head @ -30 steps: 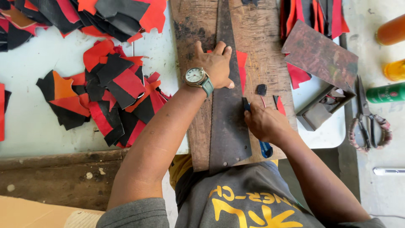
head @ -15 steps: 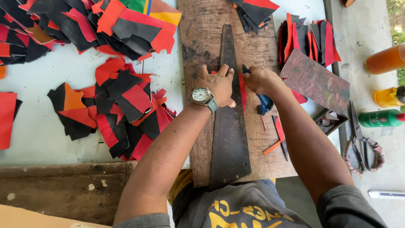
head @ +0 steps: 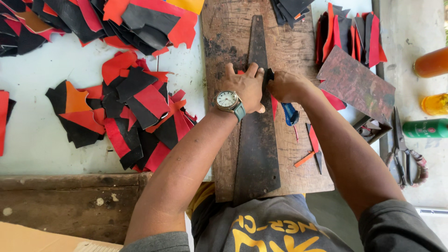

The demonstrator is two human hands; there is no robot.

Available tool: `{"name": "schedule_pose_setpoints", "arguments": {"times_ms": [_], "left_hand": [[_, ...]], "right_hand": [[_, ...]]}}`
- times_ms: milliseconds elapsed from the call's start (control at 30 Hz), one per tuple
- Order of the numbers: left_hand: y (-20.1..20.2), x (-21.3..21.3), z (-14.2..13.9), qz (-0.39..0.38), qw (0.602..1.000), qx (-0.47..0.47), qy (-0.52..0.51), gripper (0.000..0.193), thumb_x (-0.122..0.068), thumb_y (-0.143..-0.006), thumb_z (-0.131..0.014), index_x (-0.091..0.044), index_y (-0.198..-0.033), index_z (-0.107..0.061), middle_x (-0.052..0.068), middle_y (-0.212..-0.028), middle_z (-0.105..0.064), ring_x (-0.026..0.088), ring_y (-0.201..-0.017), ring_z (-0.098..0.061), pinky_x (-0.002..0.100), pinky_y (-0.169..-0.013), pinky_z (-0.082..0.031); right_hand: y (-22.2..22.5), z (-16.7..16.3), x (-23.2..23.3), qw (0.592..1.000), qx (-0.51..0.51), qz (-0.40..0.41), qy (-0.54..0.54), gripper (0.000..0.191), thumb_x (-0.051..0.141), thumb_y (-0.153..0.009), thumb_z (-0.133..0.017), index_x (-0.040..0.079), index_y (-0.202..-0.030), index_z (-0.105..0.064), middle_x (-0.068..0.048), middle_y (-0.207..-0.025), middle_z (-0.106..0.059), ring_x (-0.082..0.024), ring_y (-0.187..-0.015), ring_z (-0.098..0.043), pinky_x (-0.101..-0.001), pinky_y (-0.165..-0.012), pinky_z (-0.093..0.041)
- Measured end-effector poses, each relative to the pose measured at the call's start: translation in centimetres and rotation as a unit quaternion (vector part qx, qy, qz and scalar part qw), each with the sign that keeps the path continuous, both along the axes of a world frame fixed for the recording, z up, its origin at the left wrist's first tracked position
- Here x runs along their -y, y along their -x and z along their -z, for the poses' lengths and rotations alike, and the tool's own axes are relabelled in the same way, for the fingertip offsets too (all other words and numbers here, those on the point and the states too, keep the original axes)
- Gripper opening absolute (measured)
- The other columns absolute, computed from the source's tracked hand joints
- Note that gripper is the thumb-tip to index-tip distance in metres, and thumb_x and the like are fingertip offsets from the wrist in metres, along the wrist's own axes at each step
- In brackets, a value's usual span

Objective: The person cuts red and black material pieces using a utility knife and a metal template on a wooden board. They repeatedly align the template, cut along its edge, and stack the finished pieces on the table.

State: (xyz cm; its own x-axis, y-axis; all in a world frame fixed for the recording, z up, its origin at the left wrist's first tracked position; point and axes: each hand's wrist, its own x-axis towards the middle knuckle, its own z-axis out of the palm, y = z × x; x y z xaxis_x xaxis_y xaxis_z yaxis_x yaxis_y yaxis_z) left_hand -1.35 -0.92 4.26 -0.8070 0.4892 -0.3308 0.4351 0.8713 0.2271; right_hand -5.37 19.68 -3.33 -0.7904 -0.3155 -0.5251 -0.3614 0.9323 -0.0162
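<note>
A long dark saw blade (head: pixel 255 140) lies lengthwise on a worn wooden board (head: pixel 219 42). My left hand (head: pixel 246 87), with a wristwatch on the wrist, presses flat on the blade near its middle. My right hand (head: pixel 285 86) is closed on a blue-handled knife (head: pixel 290 113) at the blade's right edge, touching my left fingers. A red strip of material (head: pixel 274 103) shows under that edge. Thin red and black offcuts (head: pixel 311 145) lie on the board to the right.
Piles of red, black and orange cut pieces (head: pixel 126 112) cover the pale table at left and top. A dark rust-coloured sheet (head: pixel 357 84) lies at right, with stacked pieces (head: pixel 350 32) behind. Scissors (head: pixel 402 149), a green can (head: pixel 427 128) and orange bottles (head: pixel 431 63) stand far right.
My right hand has moved up along the blade's right edge, from near my body to beside my left hand. The left hand stayed pressed on the blade.
</note>
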Motion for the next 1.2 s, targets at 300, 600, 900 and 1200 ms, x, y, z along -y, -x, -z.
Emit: {"name": "schedule_pose_setpoints", "arguments": {"times_ms": [300, 600, 900, 1200], "left_hand": [[-0.2, -0.1, 0.6, 0.004, 0.999, -0.019, -0.03, 0.111, -0.061, -0.07, -0.085, -0.013, -0.156, -0.032, 0.005, -0.15, -0.039, 0.025, -0.126, -0.055, 0.058, -0.112, -0.025], [0.0, 0.2, -0.3, 0.002, 1.0, 0.01, -0.009, 0.115, -0.063, -0.07, -0.085, -0.015, -0.157, -0.028, 0.005, -0.159, -0.029, 0.027, -0.138, -0.042, 0.06, -0.114, -0.022], [-0.5, 0.5, -0.6, -0.04, 0.998, 0.034, -0.029, 0.111, -0.057, -0.067, -0.087, -0.026, -0.158, -0.032, -0.007, -0.16, -0.029, 0.044, -0.138, -0.039, 0.053, -0.113, -0.035], [-0.5, 0.5, -0.8, -0.015, 0.999, 0.028, -0.011, 0.104, -0.059, -0.071, -0.086, -0.022, -0.155, -0.039, -0.001, -0.156, -0.037, 0.033, -0.125, -0.056, 0.047, -0.108, -0.033]], "right_hand": [[-12.6, -0.7, -1.0, 0.989, -0.009, 0.122, 0.085, 0.036, 0.032, -0.102, -0.048, -0.001, -0.097, -0.063, -0.025, -0.083, -0.068, -0.045, -0.082, -0.068, -0.0526, -0.075, -0.054], [-15.2, -6.4, 0.0, 0.959, -0.064, 0.226, 0.157, 0.038, 0.04, -0.097, -0.051, 0.005, -0.105, -0.061, -0.029, -0.086, -0.068, -0.05, -0.086, -0.066, -0.0572, -0.078, -0.05], [0.3, -1.6, -0.7, 0.992, -0.12, -0.012, 0.047, 0.031, 0.027, -0.099, -0.048, 0.004, -0.1, -0.068, -0.027, -0.101, -0.07, -0.046, -0.092, -0.068, -0.054, -0.081, -0.055], [0.0, -1.7, 1.2, 0.995, 0.024, 0.091, -0.008, 0.037, 0.027, -0.101, -0.047, -0.002, -0.1, -0.07, -0.025, -0.101, -0.073, -0.042, -0.096, -0.07, -0.0499, -0.081, -0.056]]}}
